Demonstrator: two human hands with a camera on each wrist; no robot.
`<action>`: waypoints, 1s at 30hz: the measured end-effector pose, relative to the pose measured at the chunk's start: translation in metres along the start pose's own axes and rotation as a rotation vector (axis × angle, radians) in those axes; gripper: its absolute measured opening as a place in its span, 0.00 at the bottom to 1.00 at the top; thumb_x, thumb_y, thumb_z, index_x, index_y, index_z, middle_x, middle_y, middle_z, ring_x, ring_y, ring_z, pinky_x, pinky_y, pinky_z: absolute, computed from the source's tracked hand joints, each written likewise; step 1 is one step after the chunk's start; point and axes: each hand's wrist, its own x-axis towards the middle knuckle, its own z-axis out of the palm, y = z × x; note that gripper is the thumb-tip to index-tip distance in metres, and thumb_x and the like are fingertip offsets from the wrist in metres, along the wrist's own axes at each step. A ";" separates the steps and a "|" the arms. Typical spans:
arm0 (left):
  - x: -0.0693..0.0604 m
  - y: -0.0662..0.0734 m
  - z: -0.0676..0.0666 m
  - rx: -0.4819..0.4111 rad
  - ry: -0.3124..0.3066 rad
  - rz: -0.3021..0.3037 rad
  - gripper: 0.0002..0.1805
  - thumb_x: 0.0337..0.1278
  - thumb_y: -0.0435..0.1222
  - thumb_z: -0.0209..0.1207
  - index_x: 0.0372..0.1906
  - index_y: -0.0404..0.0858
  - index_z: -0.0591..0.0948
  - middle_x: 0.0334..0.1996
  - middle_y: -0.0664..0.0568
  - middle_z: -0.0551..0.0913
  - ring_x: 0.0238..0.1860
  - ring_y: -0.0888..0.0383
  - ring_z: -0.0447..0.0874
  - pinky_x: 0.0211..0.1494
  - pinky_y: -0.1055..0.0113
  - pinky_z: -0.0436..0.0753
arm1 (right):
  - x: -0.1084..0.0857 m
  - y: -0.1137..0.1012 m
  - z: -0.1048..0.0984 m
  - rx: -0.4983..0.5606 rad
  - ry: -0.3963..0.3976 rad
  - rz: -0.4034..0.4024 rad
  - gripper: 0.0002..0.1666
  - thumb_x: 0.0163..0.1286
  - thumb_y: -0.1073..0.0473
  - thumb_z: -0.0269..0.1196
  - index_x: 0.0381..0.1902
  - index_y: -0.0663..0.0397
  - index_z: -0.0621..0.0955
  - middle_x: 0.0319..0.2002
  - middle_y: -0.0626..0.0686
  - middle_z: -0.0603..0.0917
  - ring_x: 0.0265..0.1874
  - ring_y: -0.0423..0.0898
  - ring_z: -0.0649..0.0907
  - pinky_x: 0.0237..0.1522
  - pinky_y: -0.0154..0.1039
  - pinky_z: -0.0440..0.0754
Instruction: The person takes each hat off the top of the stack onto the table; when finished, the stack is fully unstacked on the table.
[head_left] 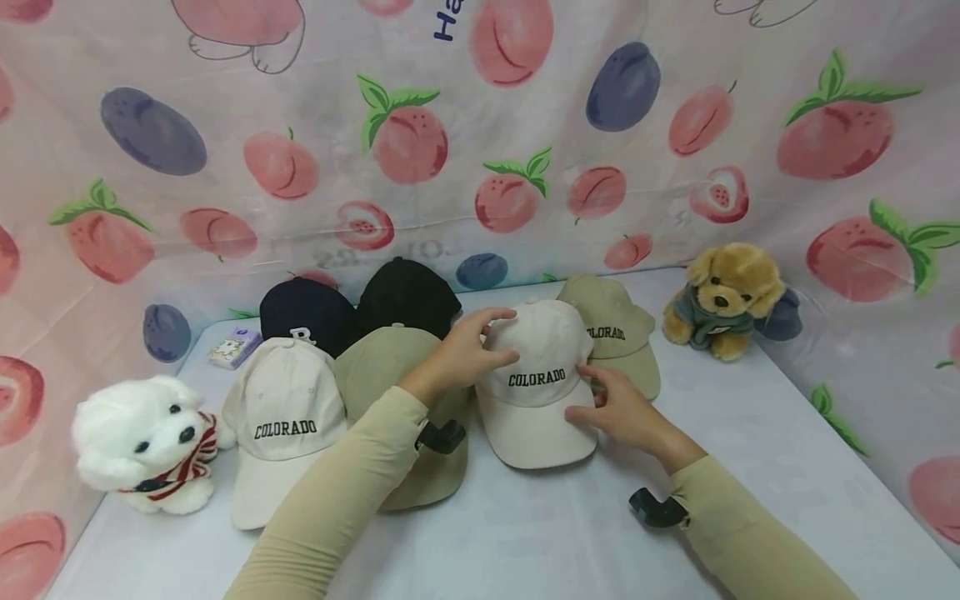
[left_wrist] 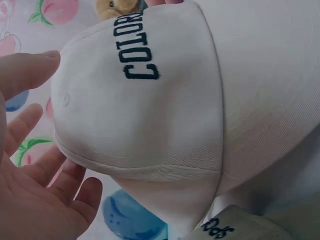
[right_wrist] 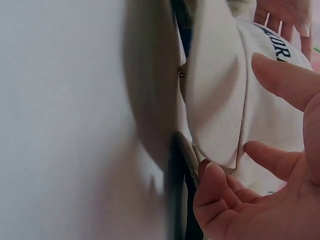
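Observation:
A cream COLORADO cap (head_left: 536, 379) sits between the two hands, its brim toward me. My left hand (head_left: 468, 354) is at the crown's left side with fingers spread. In the left wrist view, the left thumb (left_wrist: 35, 70) comes close to the crown's edge. My right hand (head_left: 626, 412) lies along the cap's right side. The right wrist view shows the right thumb (right_wrist: 285, 82) apart from the other fingers, which touch near the brim's edge. A khaki COLORADO cap (head_left: 611, 329) stands behind on the right, and a larger khaki cap (head_left: 390, 367) on the left.
Another cream COLORADO cap (head_left: 288, 408), a navy cap (head_left: 300, 308) and a black cap (head_left: 405, 292) crowd the left. A white plush dog (head_left: 142, 433) and a small purple pack (head_left: 235, 347) flank them. A brown plush dog (head_left: 720, 300) sits at the back right.

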 end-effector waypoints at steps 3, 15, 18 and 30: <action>-0.002 -0.002 -0.001 -0.007 -0.008 -0.022 0.31 0.60 0.38 0.68 0.69 0.43 0.74 0.63 0.48 0.74 0.56 0.48 0.71 0.54 0.53 0.77 | 0.000 -0.001 0.001 0.000 -0.001 -0.011 0.48 0.65 0.52 0.71 0.72 0.71 0.63 0.59 0.66 0.69 0.42 0.52 0.71 0.40 0.42 0.71; -0.008 -0.008 -0.006 0.013 -0.011 -0.027 0.31 0.61 0.39 0.68 0.69 0.41 0.74 0.66 0.47 0.73 0.61 0.46 0.72 0.59 0.50 0.77 | 0.002 -0.007 0.013 0.011 -0.049 -0.030 0.49 0.63 0.54 0.73 0.72 0.74 0.64 0.55 0.66 0.71 0.40 0.52 0.72 0.38 0.41 0.72; -0.010 -0.010 -0.008 0.022 -0.012 -0.025 0.31 0.62 0.38 0.67 0.69 0.40 0.74 0.67 0.46 0.72 0.61 0.45 0.72 0.59 0.51 0.77 | 0.002 -0.006 0.016 0.003 -0.065 -0.026 0.50 0.63 0.53 0.73 0.72 0.73 0.63 0.54 0.64 0.70 0.41 0.52 0.72 0.38 0.41 0.72; -0.016 -0.016 -0.014 0.033 -0.001 -0.031 0.30 0.62 0.39 0.67 0.68 0.38 0.75 0.64 0.46 0.76 0.59 0.47 0.73 0.58 0.54 0.78 | 0.003 -0.011 0.021 -0.027 -0.101 -0.036 0.52 0.62 0.52 0.73 0.73 0.75 0.61 0.39 0.59 0.70 0.39 0.51 0.70 0.38 0.42 0.68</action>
